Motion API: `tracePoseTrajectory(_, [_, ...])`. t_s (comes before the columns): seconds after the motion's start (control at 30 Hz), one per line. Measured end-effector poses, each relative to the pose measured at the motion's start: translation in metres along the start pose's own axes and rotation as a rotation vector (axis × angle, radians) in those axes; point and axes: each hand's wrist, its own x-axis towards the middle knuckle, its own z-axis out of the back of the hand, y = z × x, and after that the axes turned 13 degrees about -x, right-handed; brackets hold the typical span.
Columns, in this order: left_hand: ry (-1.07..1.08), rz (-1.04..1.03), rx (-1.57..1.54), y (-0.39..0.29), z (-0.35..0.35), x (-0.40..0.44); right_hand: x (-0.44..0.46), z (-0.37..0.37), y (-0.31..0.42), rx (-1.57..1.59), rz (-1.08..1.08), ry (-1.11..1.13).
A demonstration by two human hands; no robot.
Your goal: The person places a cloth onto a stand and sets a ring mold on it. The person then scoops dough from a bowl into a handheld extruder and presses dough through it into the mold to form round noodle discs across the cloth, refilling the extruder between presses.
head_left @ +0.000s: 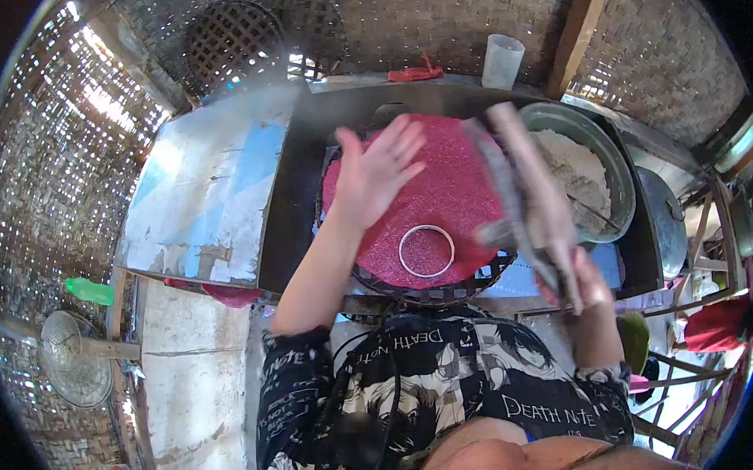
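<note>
My left hand [380, 168] is open, its fingers spread, over the left part of a broad bed of magenta, grainy material [437, 181]. This material lies on a dark woven tray [414, 297], whose rim shows at the front. A thin white ring [402, 252] rests on the magenta surface near its front edge. To the right, my right hand [594, 285] is closed around the lower end of a long, grey-and-tan flat thing [538, 194]. Motion smears it, so its kind is unclear. It reaches over the right side of the magenta material.
A green-grey basin [620, 180] of pale, flour-like powder [571, 169] stands at the right with a thin handle in it. At left is a worn blue-and-white board [212, 188]. A translucent cup [502, 61] and a red plastic bag [416, 73] sit along the back ledge.
</note>
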Motion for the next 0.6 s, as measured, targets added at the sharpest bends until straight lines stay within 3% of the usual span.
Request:
tracePoseTrajectory(0.03, [0.056, 0.006, -0.137, -0.001, -0.015, 0.008, 0.016, -0.014, 0.010, -0.047, 0.021, 0.217])
tracePoseTrajectory(0.07, [0.115, 0.009, -0.274, -0.002, -0.030, 0.014, 0.026, -0.019, 0.007, -0.031, -0.131, 0.321])
tracePoseTrajectory(0.2, [0.517, -0.061, -0.693, -0.002, 0.002, 0.030, 0.053, -0.050, 0.029, 0.007, -0.235, 0.488])
tracePoseTrajectory(0.33, [-0.129, -0.184, -0.586, 0.011, 0.034, 0.024, 0.072, -0.047, 0.041, -0.249, -0.372, 0.418])
tracePoseTrajectory(0.6, [-0.361, -0.293, -0.634, 0.034, 0.053, 0.009, 0.085, -0.046, 0.045, -0.561, -0.326, 0.347])
